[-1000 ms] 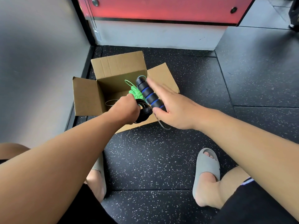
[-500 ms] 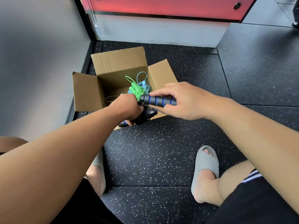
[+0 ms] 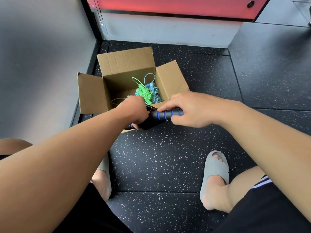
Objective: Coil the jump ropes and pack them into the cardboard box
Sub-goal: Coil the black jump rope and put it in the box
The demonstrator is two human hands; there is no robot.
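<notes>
An open cardboard box [image 3: 127,64] stands on the floor with its flaps spread. Inside lie a coiled green jump rope [image 3: 143,93] and a light blue jump rope [image 3: 152,86]. In front of the box's near edge I hold a black jump rope with blue-ringed foam handles [image 3: 165,114]. My left hand [image 3: 134,111] grips the coiled cord and the second handle, whose blue end pokes out below the fist. My right hand [image 3: 190,110] pinches the other handle, which lies nearly level and points left.
Speckled black rubber floor mats [image 3: 159,157] lie all around. A grey wall is at the left, a white plinth under a red panel [image 3: 168,7] is behind the box. My feet in grey slides [image 3: 215,169] rest on the near floor.
My right hand closed round the handle and swung it from upright down to nearly level against the bundle in my left hand. The view shifted slightly.
</notes>
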